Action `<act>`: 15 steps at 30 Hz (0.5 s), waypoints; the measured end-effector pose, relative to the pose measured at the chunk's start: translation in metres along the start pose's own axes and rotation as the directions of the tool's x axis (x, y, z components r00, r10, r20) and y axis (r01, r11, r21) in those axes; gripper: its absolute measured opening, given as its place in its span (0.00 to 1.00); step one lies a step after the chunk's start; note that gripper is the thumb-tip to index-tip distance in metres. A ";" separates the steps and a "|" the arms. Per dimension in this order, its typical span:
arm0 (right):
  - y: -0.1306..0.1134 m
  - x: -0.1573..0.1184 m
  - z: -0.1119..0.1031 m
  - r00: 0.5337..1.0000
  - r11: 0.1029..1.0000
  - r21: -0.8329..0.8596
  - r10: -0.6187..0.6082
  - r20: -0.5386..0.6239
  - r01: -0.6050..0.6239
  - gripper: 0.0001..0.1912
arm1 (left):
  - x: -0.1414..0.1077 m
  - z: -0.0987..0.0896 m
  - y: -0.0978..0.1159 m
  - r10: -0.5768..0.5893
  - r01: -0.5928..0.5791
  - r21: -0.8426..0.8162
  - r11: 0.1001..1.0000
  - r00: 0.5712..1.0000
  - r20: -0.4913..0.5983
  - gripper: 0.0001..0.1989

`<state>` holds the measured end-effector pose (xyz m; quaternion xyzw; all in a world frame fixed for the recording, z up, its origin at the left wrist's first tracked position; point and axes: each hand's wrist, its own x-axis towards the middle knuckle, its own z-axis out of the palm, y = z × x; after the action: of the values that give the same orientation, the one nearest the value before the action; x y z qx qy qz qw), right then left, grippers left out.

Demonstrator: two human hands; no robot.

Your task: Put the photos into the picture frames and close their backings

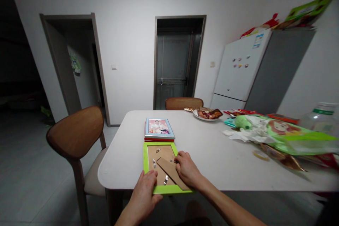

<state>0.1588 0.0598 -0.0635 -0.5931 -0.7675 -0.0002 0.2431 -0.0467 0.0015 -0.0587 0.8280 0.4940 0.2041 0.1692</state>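
Note:
A green picture frame [146, 159] lies face down at the near edge of the white table, its brown backing board and metal clips showing. A brown stand leg slants across the backing. My left hand [145, 191] grips the frame's lower left side, fingers over the edge. On the right side, my right hand [187, 169] is closed at the frame's edge beside the stand; its fingertips are near a clip, and whether they pinch it is too small to tell. Just beyond lies a light blue frame [159, 136] with a photo, stacked on a red one.
A plate of food [207, 117] stands at the table's far side. Green bags, tissues [243, 135] and wrappers crowd the right, with a clear bottle [321, 118]. Wooden chairs [76, 134] stand left and beyond; a fridge [238, 67] is at the back right.

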 end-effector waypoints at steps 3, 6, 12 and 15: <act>-0.003 -0.003 -0.004 0.999 1.000 -0.015 -0.014 0.039 0.014 0.14 | -0.001 0.001 -0.002 0.010 -0.010 0.003 1.000 1.000 -0.004 0.30; -0.012 -0.011 -0.011 0.998 0.997 -0.033 -0.067 -0.007 0.067 0.14 | 0.000 0.002 -0.004 0.030 -0.030 -0.003 1.000 0.999 -0.010 0.30; -0.034 -0.033 -0.019 0.928 0.930 0.098 -0.363 0.082 0.355 0.11 | 0.000 0.003 -0.005 0.050 -0.050 -0.006 0.999 0.999 -0.011 0.30; -0.037 -0.037 -0.020 0.913 0.917 0.104 -0.395 0.105 0.385 0.11 | 0.000 0.002 -0.005 0.058 -0.059 -0.008 0.998 0.998 -0.016 0.30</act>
<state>0.1391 0.0087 -0.0486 -0.4166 -0.8834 0.0190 0.2139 -0.0494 0.0038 -0.0626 0.8398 0.4701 0.2177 0.1626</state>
